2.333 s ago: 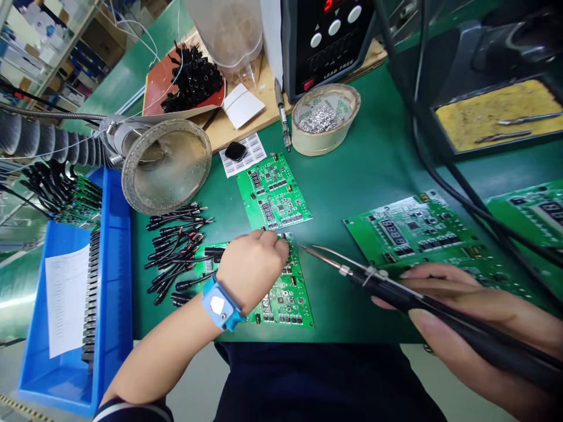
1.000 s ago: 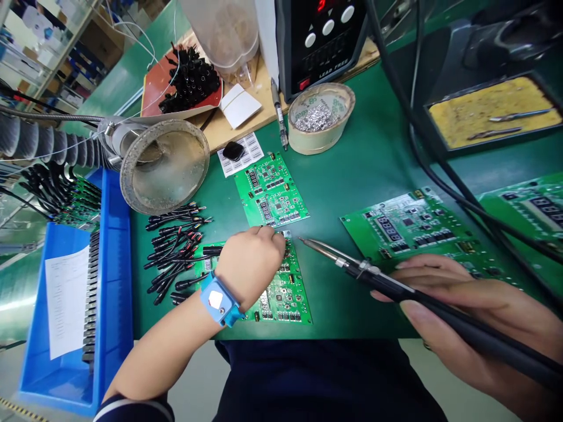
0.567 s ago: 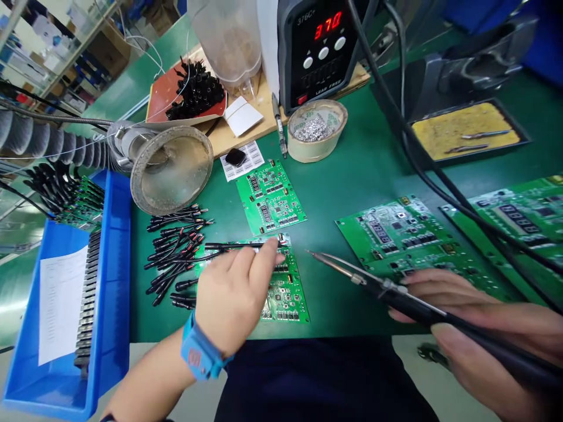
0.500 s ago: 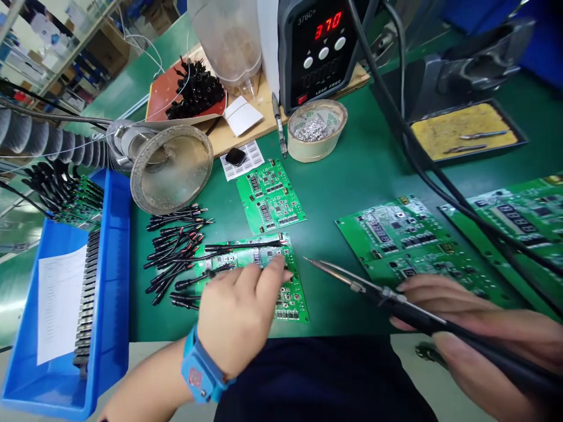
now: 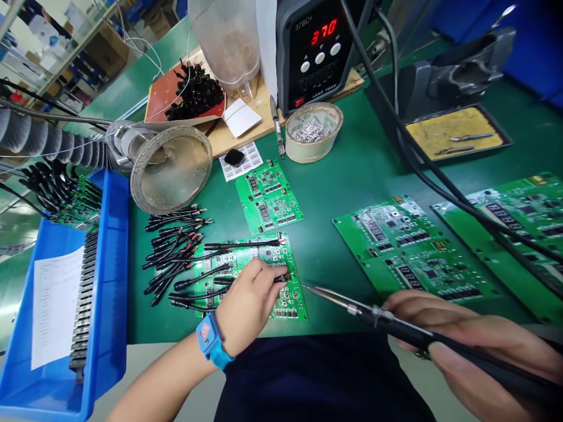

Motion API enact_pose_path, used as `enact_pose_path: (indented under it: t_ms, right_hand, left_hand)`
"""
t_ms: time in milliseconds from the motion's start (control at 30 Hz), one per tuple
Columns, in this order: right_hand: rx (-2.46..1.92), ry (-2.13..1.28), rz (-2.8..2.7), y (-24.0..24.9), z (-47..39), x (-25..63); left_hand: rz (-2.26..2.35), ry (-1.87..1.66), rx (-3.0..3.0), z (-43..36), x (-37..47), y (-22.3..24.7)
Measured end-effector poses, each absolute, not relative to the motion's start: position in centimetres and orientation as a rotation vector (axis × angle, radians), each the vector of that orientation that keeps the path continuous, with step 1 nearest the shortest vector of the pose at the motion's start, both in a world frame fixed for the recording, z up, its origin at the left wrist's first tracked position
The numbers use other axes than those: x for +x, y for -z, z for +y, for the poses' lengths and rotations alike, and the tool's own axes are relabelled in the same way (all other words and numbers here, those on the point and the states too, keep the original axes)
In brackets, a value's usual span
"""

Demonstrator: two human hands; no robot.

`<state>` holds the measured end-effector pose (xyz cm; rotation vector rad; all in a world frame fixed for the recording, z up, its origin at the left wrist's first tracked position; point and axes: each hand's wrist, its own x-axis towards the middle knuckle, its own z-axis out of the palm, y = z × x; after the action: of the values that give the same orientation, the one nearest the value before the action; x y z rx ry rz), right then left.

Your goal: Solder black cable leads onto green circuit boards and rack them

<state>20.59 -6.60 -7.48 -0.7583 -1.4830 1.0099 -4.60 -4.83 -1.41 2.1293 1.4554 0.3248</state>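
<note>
My left hand (image 5: pixel 253 299), with a blue wrist strap (image 5: pixel 212 341), is closed in a pinch on a black cable (image 5: pixel 224 281) above the near green circuit board (image 5: pixel 300 296). The cable's end lies at the board's right side. Another black cable (image 5: pixel 241 245) lies across the board's upper part, and more rest on its left side. In my right hand (image 5: pixel 475 334) is a soldering iron (image 5: pixel 378 316). Its tip points left, just right of the board and near my left fingertips. The palm hides part of the held cable.
A pile of black cables (image 5: pixel 176 246) lies left of the board. Beyond are a blue bin (image 5: pixel 108 281), a fume extractor hood (image 5: pixel 173 170), a solder tray (image 5: pixel 314 140) and a soldering station (image 5: pixel 319 64). More circuit boards (image 5: pixel 396 234) lie right, under black cords (image 5: pixel 422 167).
My left hand has moved down the board, and its fingers now pinch at the right side. The soldering iron's tip has come lower, nearer the held cable's end. The view has shifted slightly.
</note>
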Motion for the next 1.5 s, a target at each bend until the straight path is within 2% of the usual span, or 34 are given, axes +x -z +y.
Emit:
enact_pose_path:
  t_ms: [367,567,1233,1500]
  right_hand:
    - [-0.770,-1.046,-1.486,8.6,-7.1,21.3]
    - [-0.789,-0.975,-1.605,7.3,-6.1,20.6]
    - [-0.776,-0.797,-1.871,5.6,-4.9,20.3]
    - [-0.748,-0.874,-1.946,5.8,-4.7,20.6]
  left_hand:
    - [1.504,-0.299,2.298,-5.5,-4.4,1.2]
    - [1.484,-0.248,2.476,-5.5,-4.1,1.5]
    - [1.720,-0.076,2.321,-6.1,-2.8,0.9]
    - [1.727,0.180,2.361,-5.4,-1.8,0.0]
